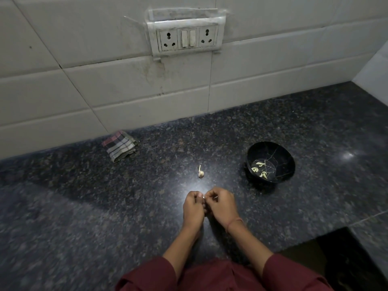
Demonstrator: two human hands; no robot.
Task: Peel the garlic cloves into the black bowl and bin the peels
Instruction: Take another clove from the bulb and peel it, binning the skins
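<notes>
My left hand [193, 208] and my right hand [222, 205] are pressed together over the dark granite counter [84, 206], fingertips pinching a small garlic clove [203, 197] that is mostly hidden between them. A piece of garlic bulb with a short stalk [200, 172] lies on the counter just beyond my hands. The black bowl [281, 152] stands to the right and holds several peeled cloves [260, 169] at its bottom.
A folded checked cloth [119, 144] lies against the tiled wall at the back left. A socket panel [186, 37] is on the wall above. The counter's edge steps in at the front right, with a dark gap [346, 259] below.
</notes>
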